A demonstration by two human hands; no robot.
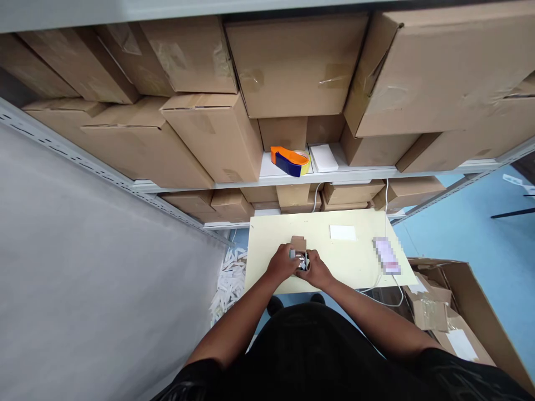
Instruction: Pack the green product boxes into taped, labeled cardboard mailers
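Note:
Between my two hands, over the near part of the pale yellow table (309, 228), is a small open cardboard box (298, 243) with its brown flap raised at the far side. A shiny, silvery item (301, 259) shows inside it, too small to name. My left hand (282, 262) closes around the box's left side. From the right, my right hand (316, 270) grips the opposite side, fingers bent around the edge. The lower part of the box is hidden by my hands.
On the table lie a white paper (343, 233) and a phone (387, 256) with a cable. An orange and blue tape dispenser (291, 161) and a white stack (324, 158) sit on the shelf among cardboard boxes (296, 61). A large carton (480, 301) stands right; paper scraps (229, 281) lie left.

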